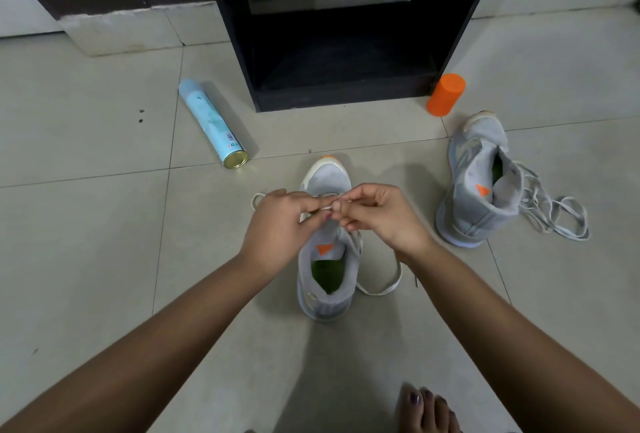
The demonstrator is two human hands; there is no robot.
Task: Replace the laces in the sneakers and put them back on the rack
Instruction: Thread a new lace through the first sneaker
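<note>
sneaker (325, 259): grey, orange tab, green insole, toe toward rack (346, 34)
lace (381, 285): white, loose
left hand (277, 228): fingers pinched lace
right hand (377, 216): fingertips pinched lace

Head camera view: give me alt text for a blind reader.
The left hand and right hand pinch a flat white lace over a grey mesh sneaker on the tiled floor. A second grey sneaker, laces loose, lies to the right near a black rack.

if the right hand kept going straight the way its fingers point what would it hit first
The left hand, almost at once. The right hand points left across the sneaker, where both hands pinch the lace fingertip to fingertip. Whether they truly touch is unclear from one view.
</note>
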